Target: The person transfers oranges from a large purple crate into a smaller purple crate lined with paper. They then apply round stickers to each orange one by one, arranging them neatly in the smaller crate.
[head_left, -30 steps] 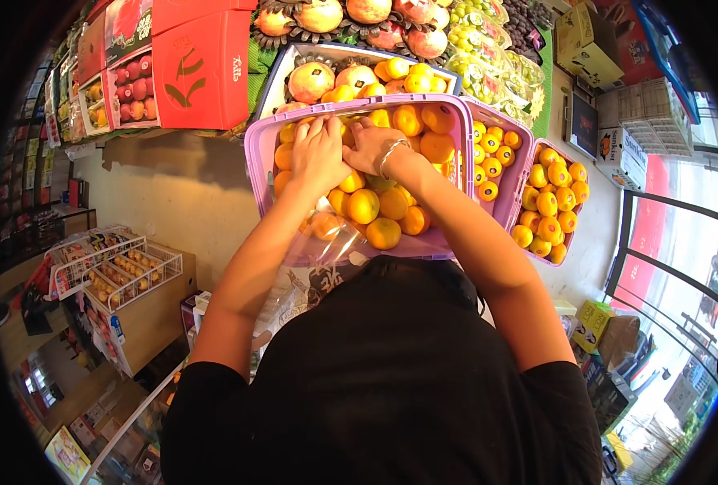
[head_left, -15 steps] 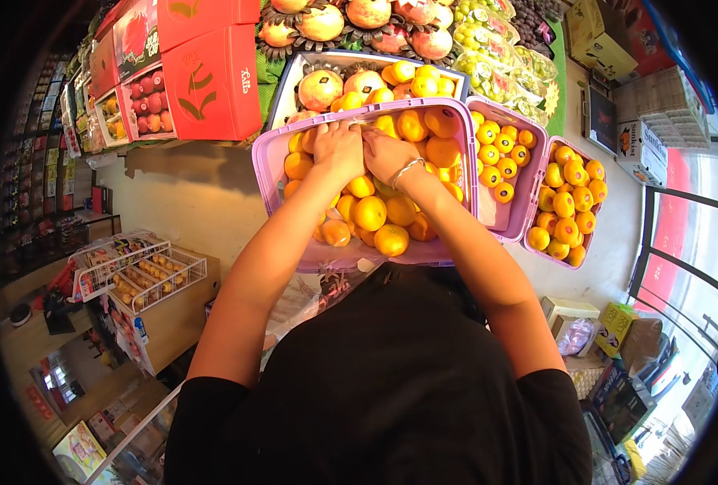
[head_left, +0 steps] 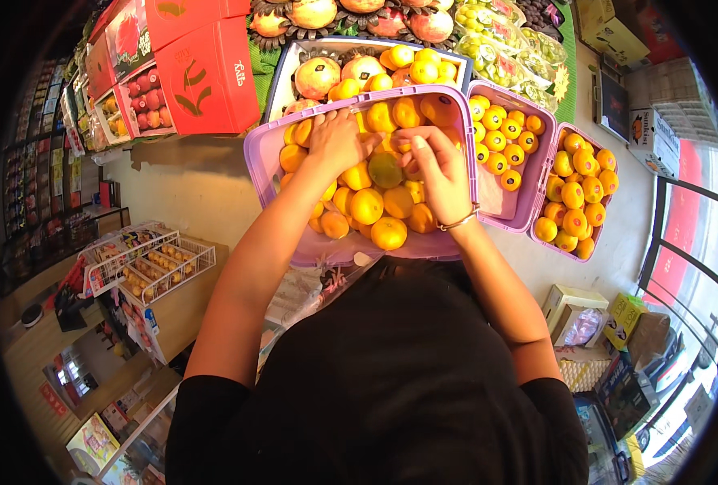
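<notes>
Presently, I observe both bare hands over a purple crate (head_left: 266, 162) loaded with oranges (head_left: 366, 207).

Left hand (head_left: 339, 145): set down on the far left part of the load, back of the hand facing up. The fingers point toward the far wall; the thumb extends to the right. Oranges lie to its left, ahead of it and to its right. I cannot tell whether the fingers grip a fruit, as their tips are hidden.

Right hand (head_left: 444, 171): positioned over the right part of the load, fingers bent in toward the thumb. I cannot tell whether anything is pinched between them. A bracelet (head_left: 462, 218) encircles the wrist.

Darker orange (head_left: 386, 170): located between the two hands, just left of the right fingers. The nearer oranges lie between the forearms, toward the black shirt (head_left: 375, 372).

Adjacent units: to the right of the crate, I note a second purple crate (head_left: 500, 202) with small orange fruits (head_left: 495, 141).
</notes>
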### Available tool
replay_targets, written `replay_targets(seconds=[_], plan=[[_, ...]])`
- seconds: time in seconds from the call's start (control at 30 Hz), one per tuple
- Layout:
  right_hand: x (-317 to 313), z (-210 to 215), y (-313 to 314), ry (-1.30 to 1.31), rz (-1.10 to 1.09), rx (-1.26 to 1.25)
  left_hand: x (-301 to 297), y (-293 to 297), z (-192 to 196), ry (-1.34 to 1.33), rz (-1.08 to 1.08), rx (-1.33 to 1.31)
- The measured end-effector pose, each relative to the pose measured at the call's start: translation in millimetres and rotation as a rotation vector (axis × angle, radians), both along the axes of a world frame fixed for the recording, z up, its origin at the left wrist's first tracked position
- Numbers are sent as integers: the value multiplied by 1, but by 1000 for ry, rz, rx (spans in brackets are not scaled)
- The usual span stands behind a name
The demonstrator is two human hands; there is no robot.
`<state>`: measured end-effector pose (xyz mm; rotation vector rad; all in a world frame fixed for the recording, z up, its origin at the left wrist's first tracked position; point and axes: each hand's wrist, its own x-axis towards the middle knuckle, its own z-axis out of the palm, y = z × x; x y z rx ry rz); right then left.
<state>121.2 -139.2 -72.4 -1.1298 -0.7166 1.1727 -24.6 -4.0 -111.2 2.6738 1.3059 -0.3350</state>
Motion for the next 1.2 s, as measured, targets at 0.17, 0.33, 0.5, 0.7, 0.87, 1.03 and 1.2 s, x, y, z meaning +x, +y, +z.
replay_targets(seconds=[0.17, 0.33, 0.5, 0.7, 0.87, 1.03, 1.2], plan=[[21, 16, -15, 49, -36, 115, 1, 1, -3, -83, 92, -37], [25, 33, -27, 7, -55, 198, -18, -16, 20, -241, 107, 5], [19, 37, -25, -231, -148, 102, -43, -40, 73, -797, 41, -54], [-4, 59, 3, -279, 128, 149, -54, -62, 116, -1463, 310, -663], [-3, 80, 11, -102, 250, 36, -47, -75, 115, -1345, 129, -257], [-17, 84, 14, -318, 88, 164, -28, -101, 121, -1337, 178, -432], [-29, 91, 8, -649, 30, 258, -20, -103, 112, -1503, 215, -600]])
